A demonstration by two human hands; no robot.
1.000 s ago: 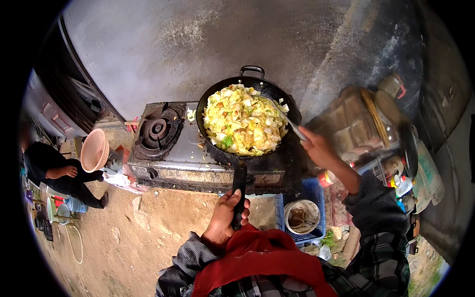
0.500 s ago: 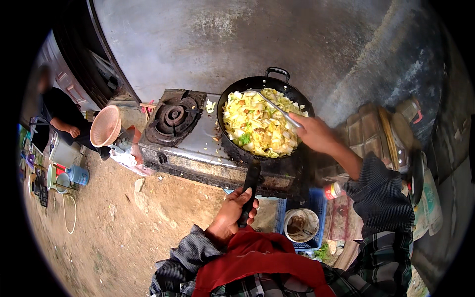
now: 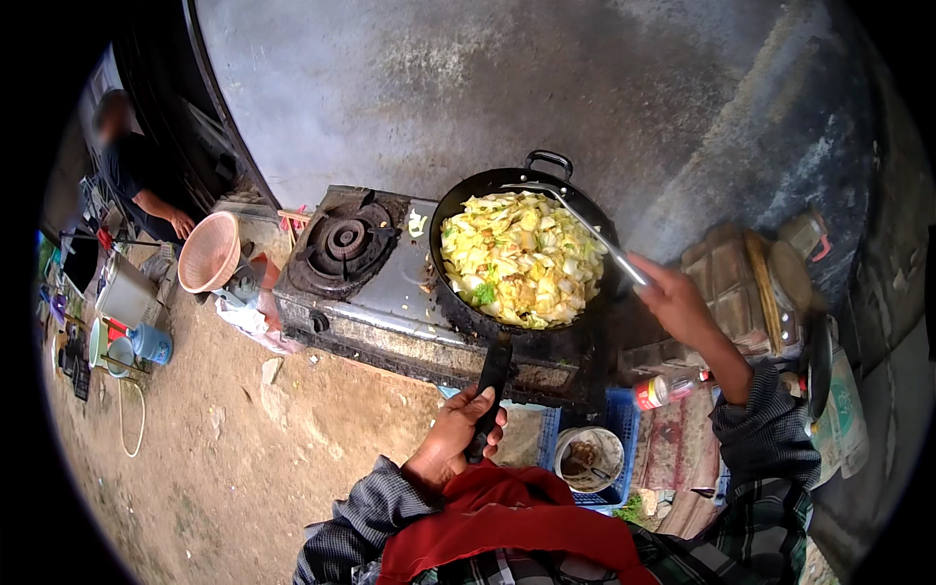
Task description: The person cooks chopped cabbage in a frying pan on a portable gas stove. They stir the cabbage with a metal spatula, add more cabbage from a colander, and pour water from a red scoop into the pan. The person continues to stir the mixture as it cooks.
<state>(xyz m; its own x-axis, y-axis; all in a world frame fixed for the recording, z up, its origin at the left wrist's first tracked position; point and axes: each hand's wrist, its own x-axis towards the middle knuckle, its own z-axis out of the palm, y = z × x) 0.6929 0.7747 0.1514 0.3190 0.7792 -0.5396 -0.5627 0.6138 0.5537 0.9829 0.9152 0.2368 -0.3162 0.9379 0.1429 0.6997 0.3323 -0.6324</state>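
A black wok point(image 3: 472, 185) rests on the right side of a stove point(image 3: 405, 297), heaped with chopped cabbage point(image 3: 525, 258) with a bit of green leaf near its front left. My left hand point(image 3: 456, 429) is closed round the wok's long black handle point(image 3: 495, 375), which points toward me. In my right hand point(image 3: 678, 304) is the handle of a metal wok spatula point(image 3: 603, 242). It slants across the wok's right side, its head by the far inner wall above the cabbage. The head appears nearly edge-on.
Left on the stove is a bare burner point(image 3: 345, 239). A pinkish basket point(image 3: 210, 252) stands beyond it, near a person point(image 3: 146, 185) in dark clothes. Below the stove's right end, a blue crate point(image 3: 616, 429) holds a white bucket point(image 3: 590, 458). A grey wall point(image 3: 546, 78) rises behind.
My right hand has moved right and slightly nearer to me. The spatula's head has come out of the cabbage to the wok's far side. My left hand keeps its hold.
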